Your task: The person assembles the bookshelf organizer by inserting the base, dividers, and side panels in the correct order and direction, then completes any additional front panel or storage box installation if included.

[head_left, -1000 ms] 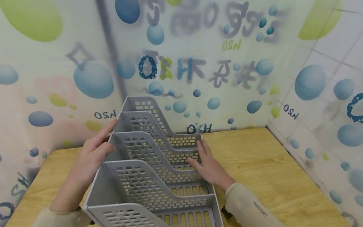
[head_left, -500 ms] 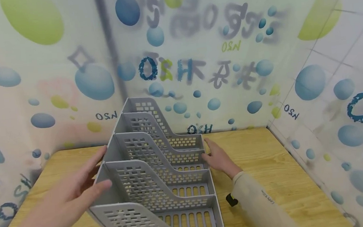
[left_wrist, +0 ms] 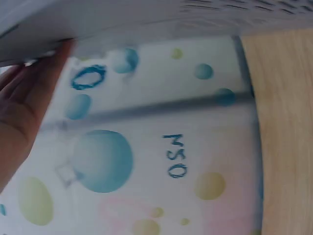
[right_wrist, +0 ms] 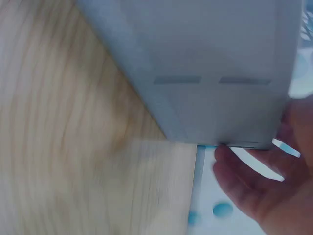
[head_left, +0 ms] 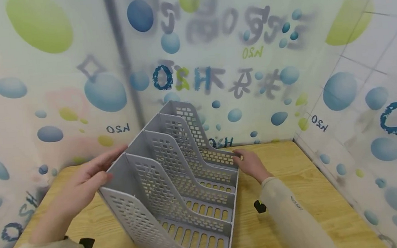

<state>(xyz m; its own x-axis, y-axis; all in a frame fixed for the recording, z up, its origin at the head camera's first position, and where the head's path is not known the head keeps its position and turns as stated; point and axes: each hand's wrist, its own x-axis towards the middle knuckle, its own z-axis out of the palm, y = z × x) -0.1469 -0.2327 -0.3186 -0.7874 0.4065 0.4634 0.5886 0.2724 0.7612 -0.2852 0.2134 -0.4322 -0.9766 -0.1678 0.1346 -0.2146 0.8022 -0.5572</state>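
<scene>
A grey plastic file organizer (head_left: pixel 185 172) stands at an angle on the wooden table (head_left: pixel 291 175), its upright dividers full of small cut-outs and its compartments open at the top. My left hand (head_left: pixel 76 189) touches the tall back panel with fairly straight fingers, its thumb by the top edge. In the left wrist view those fingers (left_wrist: pixel 36 93) lie against the grey surface. At the far front corner, my right hand (head_left: pixel 251 164) grips the low edge between thumb and fingers. The right wrist view has its fingertips (right_wrist: pixel 230 161) bent at the organizer's end; some fingers are partly hidden.
A patterned wall covering (head_left: pixel 191 45) with blue and green dots rises right behind the table. Another wall (head_left: pixel 370 97) borders its right side. Wood surface shows left and right of the organizer.
The organizer has turned, its far end swinging right and its near end left. My right hand has moved right with the far corner; my left hand slid nearer along the back panel.
</scene>
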